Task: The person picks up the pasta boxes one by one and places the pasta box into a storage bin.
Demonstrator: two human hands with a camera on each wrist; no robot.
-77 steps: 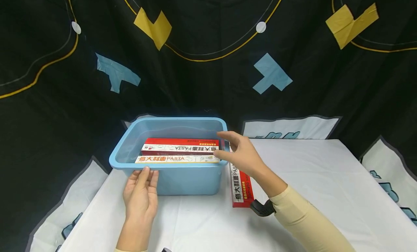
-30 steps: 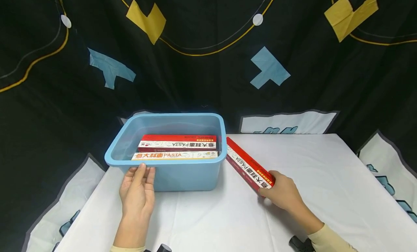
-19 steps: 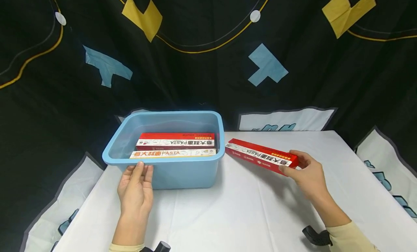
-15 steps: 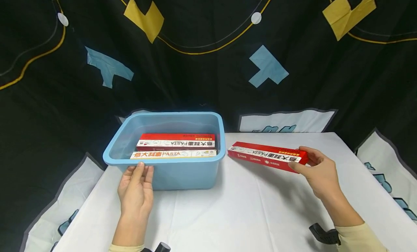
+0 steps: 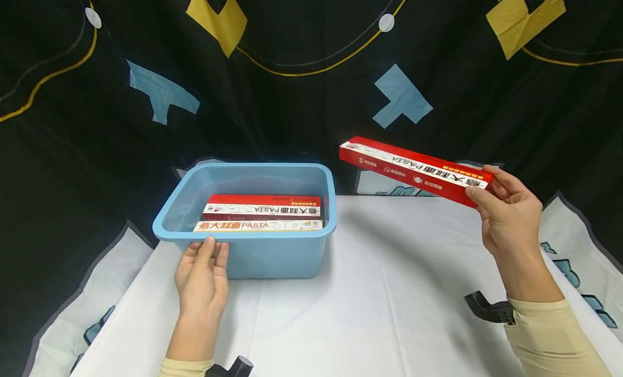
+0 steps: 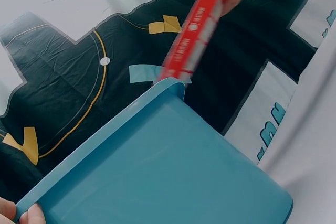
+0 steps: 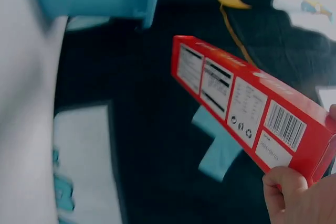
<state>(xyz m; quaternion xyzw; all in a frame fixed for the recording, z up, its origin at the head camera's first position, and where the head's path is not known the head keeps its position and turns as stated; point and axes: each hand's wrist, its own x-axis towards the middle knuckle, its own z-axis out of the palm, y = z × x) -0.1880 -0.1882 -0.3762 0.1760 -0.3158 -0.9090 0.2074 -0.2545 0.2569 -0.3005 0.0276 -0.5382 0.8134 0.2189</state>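
Observation:
My right hand (image 5: 511, 215) grips one end of a long red and white pasta box (image 5: 413, 169), held in the air right of the tub. In the right wrist view the underside of that pasta box (image 7: 241, 103) shows labels and a barcode. A light blue plastic tub (image 5: 277, 260) stands on the table, two more pasta boxes lying inside: a red-topped one (image 5: 263, 208) behind a mostly white one (image 5: 258, 225). At the tub's front rim, left of centre, my left hand (image 5: 201, 282) pinches the edge, thumb on top and fingers beneath.
A white cloth covers the table (image 5: 311, 328). Behind it hangs a black curtain (image 5: 292, 123) with yellow and blue shapes. Black wrist mounts (image 5: 489, 308) show at both forearms.
My right hand left the tub, took the pasta box lying beside it, swung it sideways, and raised it off the table to the upper right. My left hand stays on the rim.

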